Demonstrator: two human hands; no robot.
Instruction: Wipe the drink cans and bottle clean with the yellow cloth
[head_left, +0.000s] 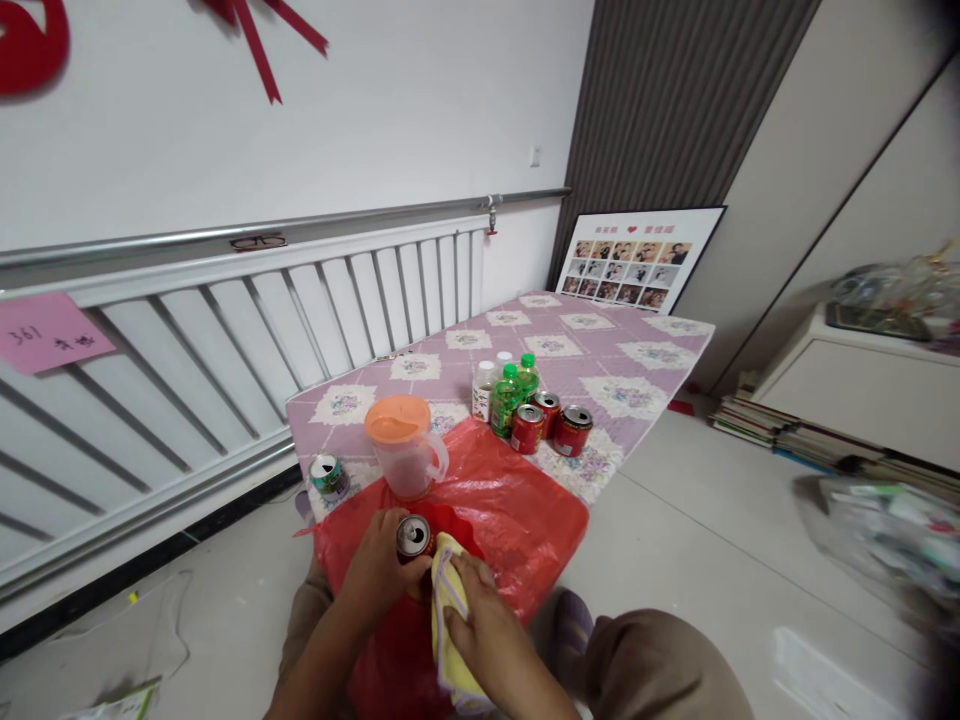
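My left hand point(375, 565) is wrapped round an opened can point(414, 537), upright with its top facing me. In my right hand point(480, 610) is a yellow cloth point(448, 640) with a pale purple edge, close against the can's right side. Beneath both hands lies a red plastic sheet point(525, 500), and a red dish point(459, 528) shows partly behind the can. A clear pitcher point(407, 468) with an orange lid stands just beyond. To its left is a green can point(329, 478).
Green-capped bottles point(505, 400), white-capped bottles point(482, 392) and red cans point(573, 431) stand together on the flowered tablecloth point(555, 345). A white radiator point(337, 310) runs along the left side. A photo board point(637, 258) leans beyond the table's far end.
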